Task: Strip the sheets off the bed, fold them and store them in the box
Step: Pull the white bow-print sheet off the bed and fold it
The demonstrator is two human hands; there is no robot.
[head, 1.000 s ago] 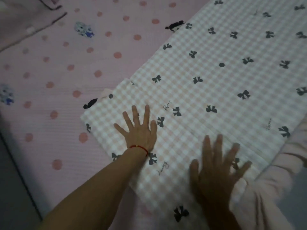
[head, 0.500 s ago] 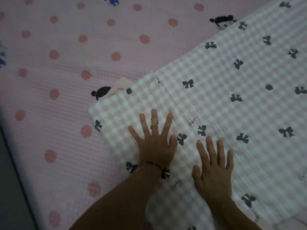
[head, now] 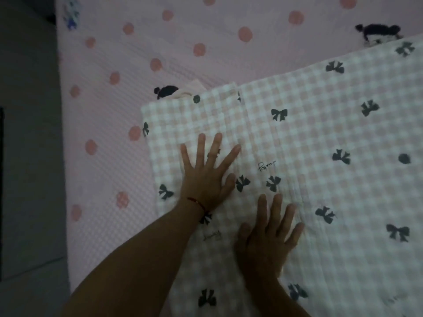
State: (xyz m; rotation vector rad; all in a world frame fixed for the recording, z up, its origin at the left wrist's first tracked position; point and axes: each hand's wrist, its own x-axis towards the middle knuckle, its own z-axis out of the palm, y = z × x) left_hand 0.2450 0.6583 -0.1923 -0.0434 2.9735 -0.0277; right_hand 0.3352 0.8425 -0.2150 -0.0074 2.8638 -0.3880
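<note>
Cursive script is showing on the checked sheet (head: 320, 138) at 1 o'clock of your left hand (head: 207, 177) and again beside your left wrist, both too small to read. You are pressing both hands flat, fingers spread and gripping nothing, on the folded sheet, which is lying on the pink dotted bed (head: 119, 124); your right hand (head: 267, 239) is sitting at 5 o'clock of the left. The sheet is running off frame at 3 and 6 o'clock, and a red cord (head: 197, 203) is circling your left wrist.

Home bedroom, pink polka-dot bed cover (head: 137, 72), folded gingham sheet (head: 320, 138), dim light
</note>
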